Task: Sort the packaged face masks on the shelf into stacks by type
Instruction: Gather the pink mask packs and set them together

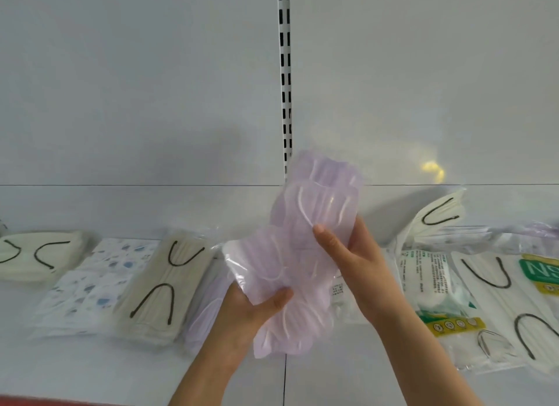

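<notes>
Both hands hold clear packs of lilac face masks [305,248] up above the white shelf [90,366]. My left hand [257,310] grips them from below, thumb across the front. My right hand [348,254] holds the right edge, thumb pressed on the upper pack. On the shelf to the left lie a beige pack with black ear loops [160,287], a blue-patterned white pack [93,284] and a cream pack [36,259]. Another lilac pack [202,318] lies partly hidden behind my left forearm.
To the right lies a jumble of packs: white masks with black loops [508,308], a pack with green and yellow labels [435,296], and one cream pack [438,218] leaning upright. A slotted upright [286,81] splits the white back panel. The shelf's front edge is red.
</notes>
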Motion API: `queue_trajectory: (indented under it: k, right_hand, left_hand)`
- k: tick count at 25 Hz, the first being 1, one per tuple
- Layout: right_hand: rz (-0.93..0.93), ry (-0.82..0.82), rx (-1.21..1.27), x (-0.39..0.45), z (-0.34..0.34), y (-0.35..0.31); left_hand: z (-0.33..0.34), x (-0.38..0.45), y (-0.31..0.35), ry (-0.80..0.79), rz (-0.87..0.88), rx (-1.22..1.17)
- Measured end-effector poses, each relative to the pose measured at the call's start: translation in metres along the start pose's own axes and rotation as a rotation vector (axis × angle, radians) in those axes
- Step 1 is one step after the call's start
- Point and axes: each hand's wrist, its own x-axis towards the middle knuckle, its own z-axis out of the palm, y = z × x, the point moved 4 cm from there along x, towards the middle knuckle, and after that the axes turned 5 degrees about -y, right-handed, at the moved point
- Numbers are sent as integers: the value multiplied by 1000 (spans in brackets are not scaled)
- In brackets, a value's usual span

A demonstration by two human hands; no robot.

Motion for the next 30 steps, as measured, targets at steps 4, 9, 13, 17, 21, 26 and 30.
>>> queue_trajectory:
  k: [4,9,13,17,21,26,30]
  right_hand:
    - [-17,-59,-158,-4,21,2]
    - [-44,-114,-165,-6,11,1]
    - [160,-224,-278,-23,13,36]
    - [131,59,-65,-21,8,44]
    - [310,-7,-135,-11,23,60]
    - [408,147,140,16,51,61]
    - [441,88,164,34,86,65]
  left_hand:
    - [-2,1,7,81,48,160]
    - [-7,2,4,78,163,183]
    - [5,-4,-15,35,40,417]
    - [5,-14,-9,-49,-3,316]
    - [-12,-26,3,-149,-10,450]
    - [-69,-38,30,99,63,390]
    - [-78,-39,24,28,-102,272]
